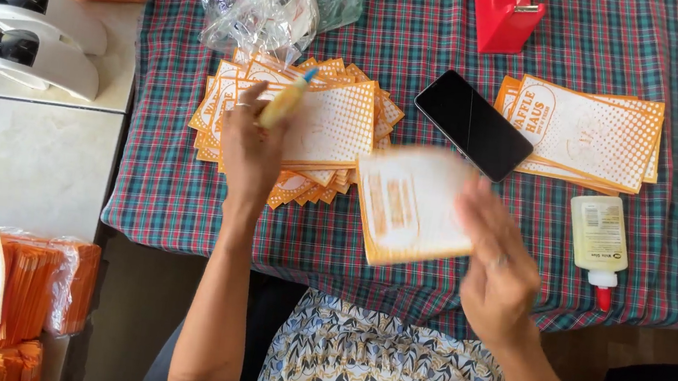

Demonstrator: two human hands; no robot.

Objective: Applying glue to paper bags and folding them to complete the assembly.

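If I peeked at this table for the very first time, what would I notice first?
Probably the orange-and-white paper sleeve, blurred in the right hand at the middle of the checked tablecloth. Next, the messy sleeve pile under the left hand, which holds a yellow glue stick. A black phone lies just behind.

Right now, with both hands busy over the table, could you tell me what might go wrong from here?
The left hand holds a glue stick right above the loose pile of orange sheets; a stray dab could stick them together. The right hand moves a blurred sheet close to the black phone, which it might nudge or smear. The glue bottle lies near the table's front edge and could roll off.
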